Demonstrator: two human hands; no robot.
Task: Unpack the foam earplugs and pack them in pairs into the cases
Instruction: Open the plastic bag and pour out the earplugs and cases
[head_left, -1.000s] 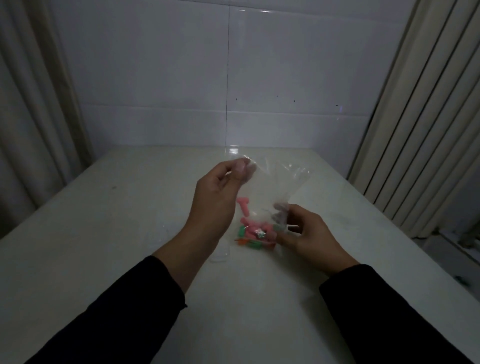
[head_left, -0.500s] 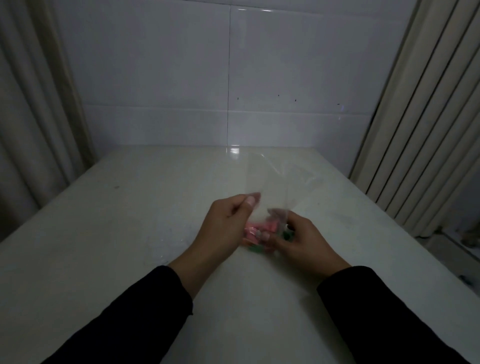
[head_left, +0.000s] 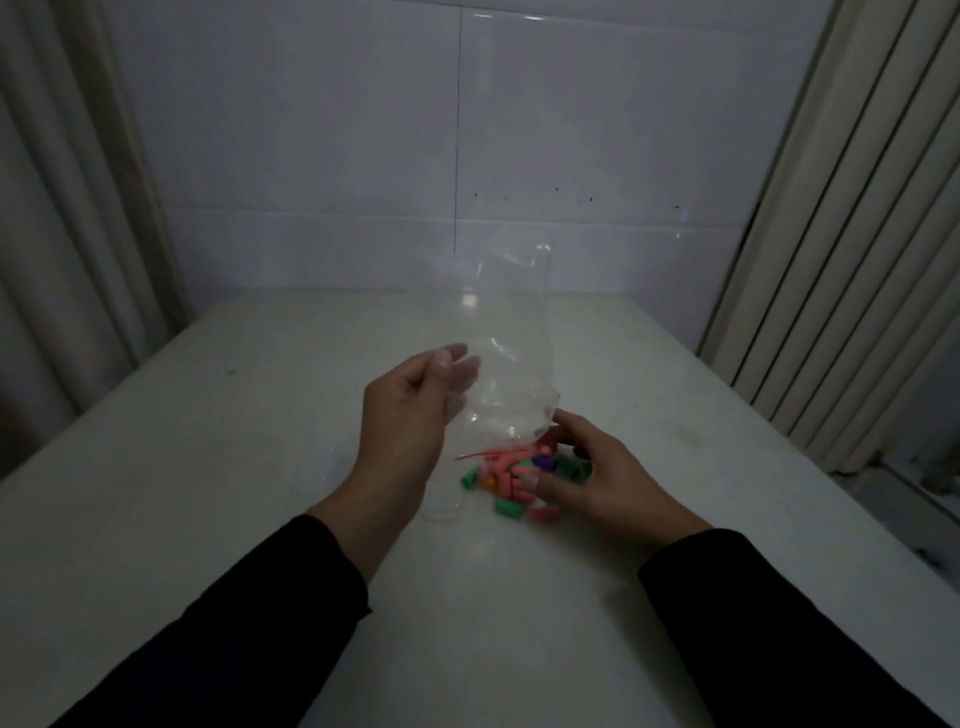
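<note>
Nearest to us, two black sleeves (head_left: 291, 613) reach in from 7 and 5 o'clock over the pale table (head_left: 156, 519). Our right hand (head_left: 608, 478) lies low at about 4 o'clock of centre, fingers loosely spread and resting on the pile of foam earplugs (head_left: 506, 475); whether any fingertip pinches one we cannot tell. The earplugs, pink, green, orange and purple, lie heaped on the table just beside that hand, a few green and pink ones spilled toward 6 o'clock. Our left hand (head_left: 410, 421) is raised at 9 o'clock of the pile, thumb and fingers pinching the clear plastic bag (head_left: 509, 353), which stands up tall toward 12 o'clock with its lower end over the pile. Faint clear cases (head_left: 441, 499) sit on the table under the left wrist, hard to make out. Beyond, at 12 o'clock, is a tiled wall (head_left: 571, 130), with curtains (head_left: 857, 234) at 2 and 10 o'clock.
</note>
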